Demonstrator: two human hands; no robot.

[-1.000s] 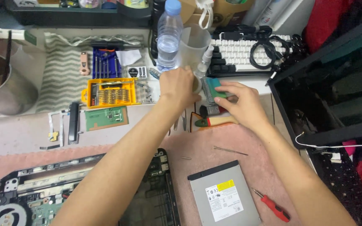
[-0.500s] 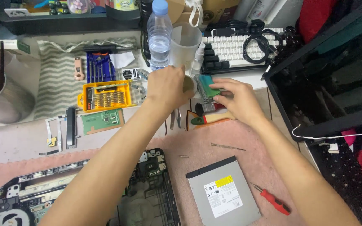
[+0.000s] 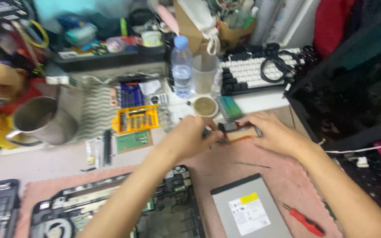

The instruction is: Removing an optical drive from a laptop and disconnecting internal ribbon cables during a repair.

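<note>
Cluttered workbench, pink mat (image 3: 287, 176) nearest. Left hand (image 3: 186, 139) and right hand (image 3: 272, 132) meet over a small tool (image 3: 232, 132) at the mat's far edge; blur hides who grips it. One water bottle (image 3: 182, 66) and one cup (image 3: 204, 72) just beyond could topple if elbowed. One red screwdriver (image 3: 303, 219), one drive (image 3: 250, 209).

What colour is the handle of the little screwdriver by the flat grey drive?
Red, seen in the head view: small screwdriver beside the drive.

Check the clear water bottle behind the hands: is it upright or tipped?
Upright. The water bottle stands on its base, blue cap at top, beside the clear plastic cup.
</note>
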